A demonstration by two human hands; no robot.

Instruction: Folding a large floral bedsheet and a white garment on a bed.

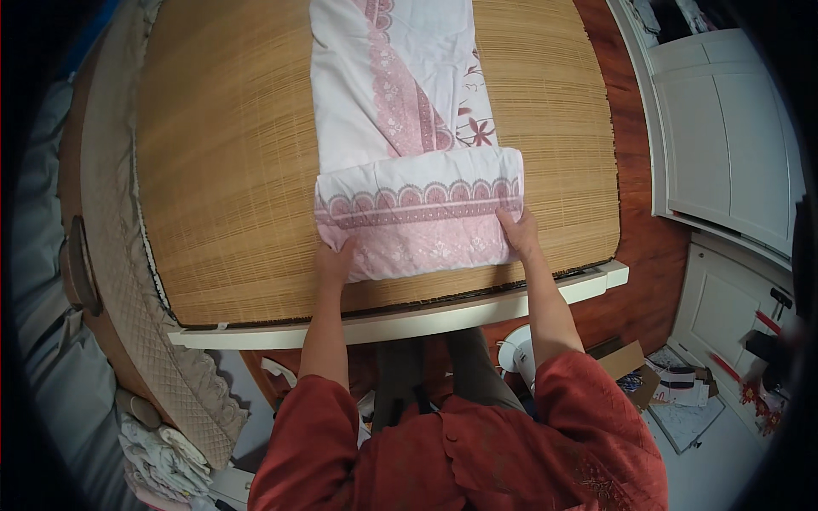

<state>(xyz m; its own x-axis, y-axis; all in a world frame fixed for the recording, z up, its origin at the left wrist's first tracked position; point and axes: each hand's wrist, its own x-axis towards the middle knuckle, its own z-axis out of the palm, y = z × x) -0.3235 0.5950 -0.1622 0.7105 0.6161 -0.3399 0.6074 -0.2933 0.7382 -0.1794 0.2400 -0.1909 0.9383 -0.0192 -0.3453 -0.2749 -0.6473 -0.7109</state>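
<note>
A long folded strip of white and pink patterned bedding cloth (422,243) runs away from me over a bamboo mat (230,196). Its near end is turned over on itself, showing a scalloped lace-like border. At the left edge of that fold, my left hand (334,262) grips the cloth, with its thumb on top and its other fingers hidden. My right hand (520,232) holds the opposite edge the same way, a bit farther up. The fold lies flat between both hands.
A pale bed rail (409,322) crosses right in front of my legs. On the left is a quilted beige cover (141,358). White cabinets (724,128) stand on the right, beyond reddish wood flooring (635,162). Near them sits an open cardboard box (626,362).
</note>
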